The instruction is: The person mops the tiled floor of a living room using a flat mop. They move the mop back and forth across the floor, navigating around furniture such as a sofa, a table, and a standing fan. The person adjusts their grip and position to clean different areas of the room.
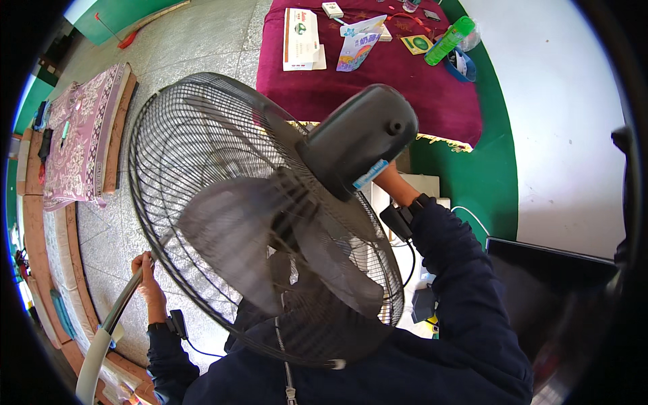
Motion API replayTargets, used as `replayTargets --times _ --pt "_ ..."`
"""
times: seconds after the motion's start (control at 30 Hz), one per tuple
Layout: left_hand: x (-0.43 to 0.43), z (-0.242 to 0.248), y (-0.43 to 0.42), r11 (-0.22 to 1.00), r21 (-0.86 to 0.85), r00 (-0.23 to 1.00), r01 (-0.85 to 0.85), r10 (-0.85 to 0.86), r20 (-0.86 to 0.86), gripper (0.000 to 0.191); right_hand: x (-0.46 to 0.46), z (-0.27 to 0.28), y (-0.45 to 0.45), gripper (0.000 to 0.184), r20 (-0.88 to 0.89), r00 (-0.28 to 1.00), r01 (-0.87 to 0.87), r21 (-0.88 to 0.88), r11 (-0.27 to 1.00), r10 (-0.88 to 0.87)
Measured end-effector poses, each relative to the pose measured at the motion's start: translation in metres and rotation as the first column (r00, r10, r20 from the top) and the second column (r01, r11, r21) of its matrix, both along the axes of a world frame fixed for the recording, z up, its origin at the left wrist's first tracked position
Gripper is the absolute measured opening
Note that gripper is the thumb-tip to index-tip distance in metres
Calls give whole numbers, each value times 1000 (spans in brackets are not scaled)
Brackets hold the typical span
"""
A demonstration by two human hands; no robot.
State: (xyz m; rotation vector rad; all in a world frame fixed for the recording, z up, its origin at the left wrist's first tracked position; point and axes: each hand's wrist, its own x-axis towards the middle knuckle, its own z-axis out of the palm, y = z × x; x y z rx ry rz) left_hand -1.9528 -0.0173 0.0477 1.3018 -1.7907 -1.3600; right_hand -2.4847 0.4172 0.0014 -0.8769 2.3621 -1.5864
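Observation:
A large black electric fan fills the middle of the view, its round wire guard (167, 152) facing down towards my chest. Broad dark blades (228, 238) show through the wires. The black motor housing (362, 134) points up and right and bears a small blue label. My right hand (387, 174) reaches behind this housing; its fingers are hidden, so its grip cannot be made out. At the left, my left hand (150, 286) is closed around a shiny metal pole (121, 298) with a pale grey sleeve (93, 359) at its lower end. The pole's upper end passes by the guard's rim.
A table with a maroon cloth (430, 106) bears a white box (299, 40), a pouch (360, 45), a green spray can (449, 40) and a blue basket (459, 66). A cloth-covered low table (83, 136) and a wooden sofa stand left. A dark screen (552, 268) is at the right.

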Motion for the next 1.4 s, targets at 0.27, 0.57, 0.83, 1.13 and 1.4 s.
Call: replayTargets --times 0.27,0.57,0.83,1.13,1.4 --pt "19 6 -41 999 24 995 -37 39 -92 15 24 -14 36 45 -76 997 41 128 991 -31" --pt "28 22 -74 998 54 996 -24 29 -87 14 43 -15 10 46 -143 989 52 175 983 -26" --pt "21 26 -59 998 13 997 -69 69 -30 16 -16 -3 11 47 -106 979 -134 290 948 171" --pt "12 24 -50 997 27 993 -72 74 -94 14 -10 -43 5 48 -58 991 -113 172 979 124" --pt "-19 33 -77 999 -34 992 -24 20 -122 10 -6 49 31 57 -188 957 -107 474 874 219"
